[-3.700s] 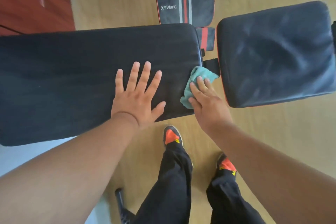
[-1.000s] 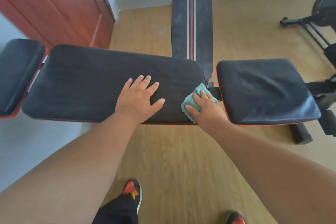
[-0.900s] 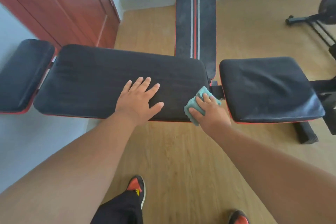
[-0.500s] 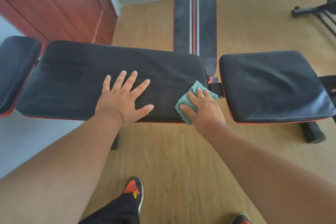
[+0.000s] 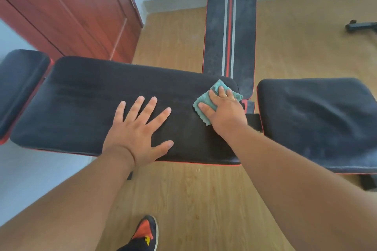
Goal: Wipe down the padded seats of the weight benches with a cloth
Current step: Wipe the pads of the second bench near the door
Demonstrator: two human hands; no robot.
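Note:
A long black padded bench back (image 5: 85, 104) with red trim lies across the view. To its right sits a separate black seat pad (image 5: 318, 120), and a smaller pad (image 5: 18, 85) is at the far left. My right hand (image 5: 225, 112) presses a teal cloth (image 5: 205, 102) flat onto the right end of the long pad, near its far corner. My left hand (image 5: 138, 132) rests flat on the middle of that pad, fingers spread, holding nothing.
A second black bench with red and grey stripes (image 5: 229, 26) runs away behind the long pad. A red-brown wooden cabinet (image 5: 67, 10) stands at the left. A black equipment leg (image 5: 361, 26) lies on the wooden floor at the right. My shoe (image 5: 145, 232) is below.
My right hand has slid the cloth from the pad's near right edge up toward its far right corner. My left hand stays flat on the pad.

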